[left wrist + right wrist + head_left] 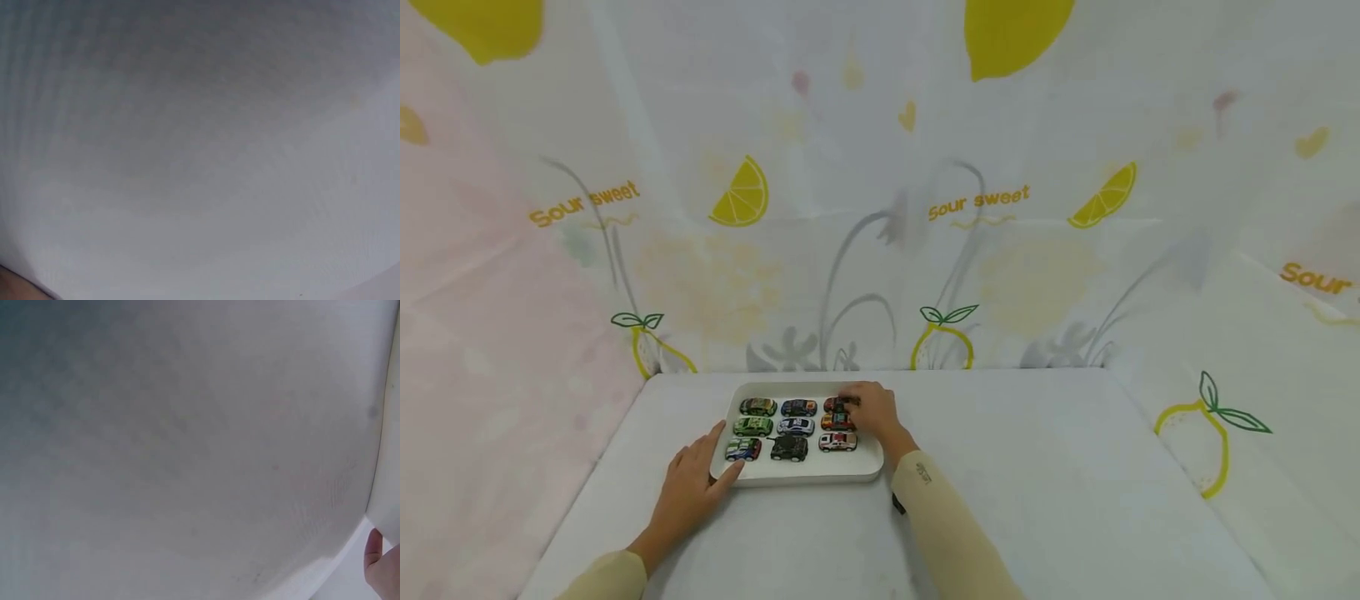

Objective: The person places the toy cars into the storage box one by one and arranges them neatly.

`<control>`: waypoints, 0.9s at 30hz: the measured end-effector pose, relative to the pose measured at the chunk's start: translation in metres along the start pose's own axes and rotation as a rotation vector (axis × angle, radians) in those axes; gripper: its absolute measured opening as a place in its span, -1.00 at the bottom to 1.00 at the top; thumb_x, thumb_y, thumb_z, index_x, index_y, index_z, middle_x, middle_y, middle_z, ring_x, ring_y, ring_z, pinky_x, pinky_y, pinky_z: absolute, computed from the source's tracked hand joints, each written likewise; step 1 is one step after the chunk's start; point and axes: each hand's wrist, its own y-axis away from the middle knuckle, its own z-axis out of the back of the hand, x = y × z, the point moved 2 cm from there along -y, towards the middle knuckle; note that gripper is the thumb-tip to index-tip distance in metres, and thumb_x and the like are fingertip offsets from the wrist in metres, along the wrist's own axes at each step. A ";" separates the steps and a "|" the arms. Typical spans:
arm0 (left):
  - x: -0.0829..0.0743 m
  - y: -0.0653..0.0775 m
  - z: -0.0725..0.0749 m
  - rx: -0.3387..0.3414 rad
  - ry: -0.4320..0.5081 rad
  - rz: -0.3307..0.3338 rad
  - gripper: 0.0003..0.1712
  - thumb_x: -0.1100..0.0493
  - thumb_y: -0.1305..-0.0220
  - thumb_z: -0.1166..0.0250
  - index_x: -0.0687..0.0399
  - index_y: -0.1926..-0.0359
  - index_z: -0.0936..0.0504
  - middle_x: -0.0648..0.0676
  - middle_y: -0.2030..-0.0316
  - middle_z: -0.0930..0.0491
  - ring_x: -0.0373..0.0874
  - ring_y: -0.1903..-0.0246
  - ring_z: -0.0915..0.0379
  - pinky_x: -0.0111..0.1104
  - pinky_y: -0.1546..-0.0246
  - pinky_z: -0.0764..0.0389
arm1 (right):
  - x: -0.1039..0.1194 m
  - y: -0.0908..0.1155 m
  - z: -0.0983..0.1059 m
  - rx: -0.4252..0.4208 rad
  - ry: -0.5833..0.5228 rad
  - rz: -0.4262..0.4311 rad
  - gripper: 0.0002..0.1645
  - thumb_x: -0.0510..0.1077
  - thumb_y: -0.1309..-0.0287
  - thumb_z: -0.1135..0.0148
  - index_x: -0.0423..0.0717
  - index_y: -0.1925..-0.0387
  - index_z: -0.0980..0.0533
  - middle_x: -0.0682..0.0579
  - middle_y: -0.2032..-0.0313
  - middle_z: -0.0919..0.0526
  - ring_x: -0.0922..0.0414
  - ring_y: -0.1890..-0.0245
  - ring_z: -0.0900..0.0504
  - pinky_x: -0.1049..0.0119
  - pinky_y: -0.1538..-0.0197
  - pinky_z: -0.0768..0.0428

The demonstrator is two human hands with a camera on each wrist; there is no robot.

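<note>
A shallow white tray [805, 479] lies on the white table with several small toy cars in rows. My left hand [688, 479] rests at its left side, fingers extended along the edge and thumb over the front left corner. Close to that thumb is a blue, white and green toy car [743, 450]. At the tray's back right, my right hand [874, 410] bends its fingers onto a red and dark toy car [832, 405], partly covering it. An orange-red toy car [838, 422] sits just in front of those fingertips. Only a thumb [374, 553] and hand edge show in the right wrist view.
A black toy tank [789, 448] and a white-red toy car [838, 442] stand in the front row. The white tabletop [1037, 467] extends right of the tray. Lemon-printed cloth [850, 275] hangs behind and at both sides. A blurred pale surface fills the left wrist view.
</note>
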 end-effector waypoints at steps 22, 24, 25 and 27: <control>-0.002 -0.009 -0.014 -0.043 -0.001 -0.039 -0.13 -0.22 -0.19 -0.13 0.08 -0.39 -0.08 0.34 -0.13 -0.38 0.23 -0.15 -0.24 0.14 -0.17 -0.08 | -0.015 0.001 0.001 -0.127 -0.056 0.069 -0.73 0.07 -0.15 -0.17 0.21 0.12 -0.64 0.21 0.07 -0.66 0.12 0.10 -0.61 0.02 0.04 -0.44; -0.001 -0.013 -0.017 -0.047 0.006 -0.036 -0.13 -0.22 -0.19 -0.13 0.08 -0.39 -0.07 0.33 -0.15 -0.37 0.23 -0.17 -0.23 0.14 -0.17 -0.08 | -0.015 -0.002 0.006 -0.161 -0.043 0.111 -0.72 0.08 -0.17 -0.15 0.17 0.14 -0.64 0.20 0.10 -0.67 0.15 0.11 -0.63 0.04 0.04 -0.46; 0.000 -0.013 -0.019 -0.047 0.012 -0.034 -0.13 -0.22 -0.19 -0.13 0.08 -0.39 -0.08 0.33 -0.15 -0.37 0.22 -0.17 -0.23 0.14 -0.18 -0.08 | -0.016 -0.003 0.009 -0.180 -0.041 0.126 -0.72 0.08 -0.17 -0.14 0.15 0.15 -0.65 0.19 0.12 -0.68 0.15 0.11 -0.63 0.06 0.03 -0.48; 0.000 -0.013 -0.025 -0.036 0.021 -0.032 -0.13 -0.23 -0.19 -0.12 0.08 -0.39 -0.09 0.31 -0.15 -0.38 0.21 -0.17 -0.23 0.13 -0.17 -0.09 | -0.020 0.000 0.016 -0.226 -0.056 0.147 -0.70 0.09 -0.18 -0.13 0.10 0.18 -0.66 0.16 0.13 -0.69 0.16 0.10 -0.64 0.10 0.00 -0.52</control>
